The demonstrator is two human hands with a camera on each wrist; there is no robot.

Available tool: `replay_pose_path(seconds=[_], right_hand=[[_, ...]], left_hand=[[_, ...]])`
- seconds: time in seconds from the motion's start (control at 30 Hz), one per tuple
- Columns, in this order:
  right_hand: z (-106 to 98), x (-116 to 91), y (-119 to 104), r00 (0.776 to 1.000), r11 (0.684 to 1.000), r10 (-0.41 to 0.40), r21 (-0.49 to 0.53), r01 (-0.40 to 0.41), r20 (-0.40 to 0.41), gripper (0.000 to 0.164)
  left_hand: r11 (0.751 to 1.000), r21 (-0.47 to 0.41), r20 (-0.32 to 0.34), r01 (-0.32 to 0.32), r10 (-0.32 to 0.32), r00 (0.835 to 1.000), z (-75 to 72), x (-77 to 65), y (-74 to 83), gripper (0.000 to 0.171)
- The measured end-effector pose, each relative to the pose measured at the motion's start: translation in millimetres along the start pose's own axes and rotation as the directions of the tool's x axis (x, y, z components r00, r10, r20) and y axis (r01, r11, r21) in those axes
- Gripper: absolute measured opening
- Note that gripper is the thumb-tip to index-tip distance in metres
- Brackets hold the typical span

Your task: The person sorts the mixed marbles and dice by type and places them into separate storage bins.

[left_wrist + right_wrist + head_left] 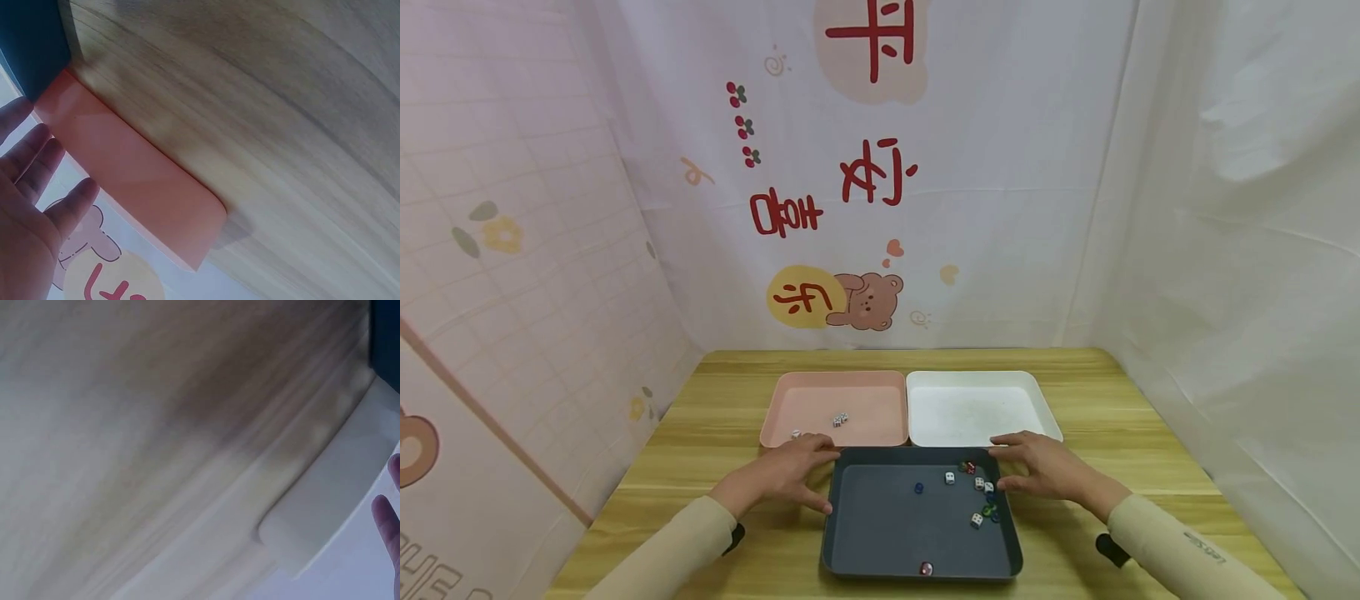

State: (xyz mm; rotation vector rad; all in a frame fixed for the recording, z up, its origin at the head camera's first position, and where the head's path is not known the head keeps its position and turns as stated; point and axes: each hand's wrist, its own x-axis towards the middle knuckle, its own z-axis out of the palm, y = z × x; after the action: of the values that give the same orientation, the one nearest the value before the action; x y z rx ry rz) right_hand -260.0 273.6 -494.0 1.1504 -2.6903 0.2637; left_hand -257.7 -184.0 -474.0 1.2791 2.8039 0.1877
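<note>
A dark grey tray (917, 533) lies on the table between my two hands. White dice (977, 521), a blue die (919, 488), red dice (927, 569) and green pieces (988, 510) are inside it, mostly toward the right side. My left hand (786, 475) is at the tray's upper left edge, its fingers spread and thumb close to the rim; in the left wrist view its fingers are extended. On the opposite side, my right hand (1048, 468) has its fingers reaching to the upper right rim beside the dice. Nothing shows gripped in either hand.
Behind the dark tray stand a pink tray (865, 392) holding several white dice (838, 421) and, to its right, a white tray (981, 408). They sit on a wood-grain table (715, 408). Printed white cloth (1000, 208) hangs at the back and sides.
</note>
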Motion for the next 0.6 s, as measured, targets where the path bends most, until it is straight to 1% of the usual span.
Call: replay_pose_path(seconds=[0.13, 0.27, 0.47, 0.53, 0.6], right_hand=[[-5, 8, -2, 1.0, 1.0, -0.001, -0.007, 0.001, -0.003, 0.048], [-11, 20, -8, 1.0, 1.0, -0.002, 0.007, 0.002, -0.023, 0.048], [-15, 38, -22, 0.997, 0.994, 0.009, 0.111, -0.001, -0.072, 0.05], [-15, 43, -27, 0.997, 0.988, 0.02, 0.155, -0.008, -0.076, 0.05], [-14, 47, -31, 0.996, 0.981, 0.048, 0.192, -0.034, -0.07, 0.05]], left_hand=[[1.0, 0.006, -0.004, 0.001, -0.001, 1.0, -0.2, 0.0, 0.1, 0.086], [1.0, 0.005, -0.002, 0.008, -0.008, 1.0, -0.8, 0.2, 0.1, 0.086], [1.0, 0.006, 0.0, 0.011, -0.011, 1.0, 0.4, 0.5, -1.0, 0.087], [1.0, 0.008, -0.004, 0.007, -0.007, 1.0, 0.6, 0.8, -1.0, 0.087], [1.0, 0.007, -0.008, 0.002, -0.002, 1.0, 0.6, 1.1, -1.1, 0.087]])
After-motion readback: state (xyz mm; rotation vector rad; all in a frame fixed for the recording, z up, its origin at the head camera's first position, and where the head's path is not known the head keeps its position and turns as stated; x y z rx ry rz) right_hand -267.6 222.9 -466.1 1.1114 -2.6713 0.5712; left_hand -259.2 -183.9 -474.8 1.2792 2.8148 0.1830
